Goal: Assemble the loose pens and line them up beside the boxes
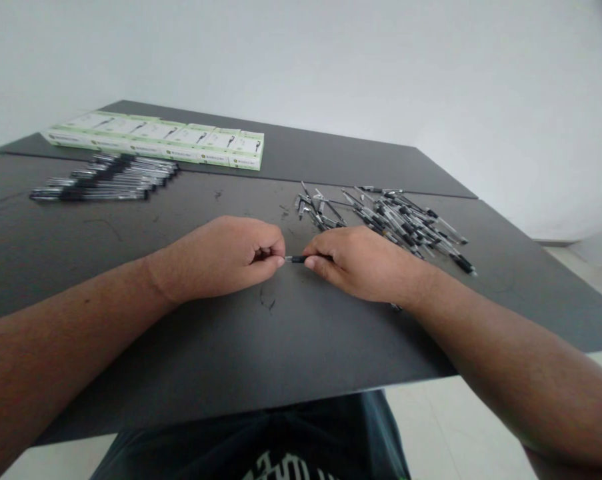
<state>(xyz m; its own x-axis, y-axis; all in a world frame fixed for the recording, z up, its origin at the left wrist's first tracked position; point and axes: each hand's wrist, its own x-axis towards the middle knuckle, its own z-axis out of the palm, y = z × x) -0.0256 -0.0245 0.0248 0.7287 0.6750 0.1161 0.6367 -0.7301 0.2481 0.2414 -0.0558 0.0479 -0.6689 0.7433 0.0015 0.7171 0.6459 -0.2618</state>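
Between my two hands, just above the dark grey table, a pen (pixel 295 259) with a clear end and a black grip section lies level. The fingertips of my left hand (pixel 225 257) pinch its clear end. My right hand (pixel 358 261) closes thumb and finger round the black part, and the rest of the pen is hidden inside that hand. Behind my right hand a loose heap of pens and pen parts (pixel 405 220) spreads over the table. Some clear pieces and thin refills (pixel 318 207) lie at the left edge of that heap.
A row of black-and-clear pens (pixel 108 179) lies side by side at the left. Behind it stands a line of white and green boxes (pixel 181 141). The grey table (pixel 221 373) bears dark scribbles and has a seam toward the back, near a white wall (pixel 301 60).
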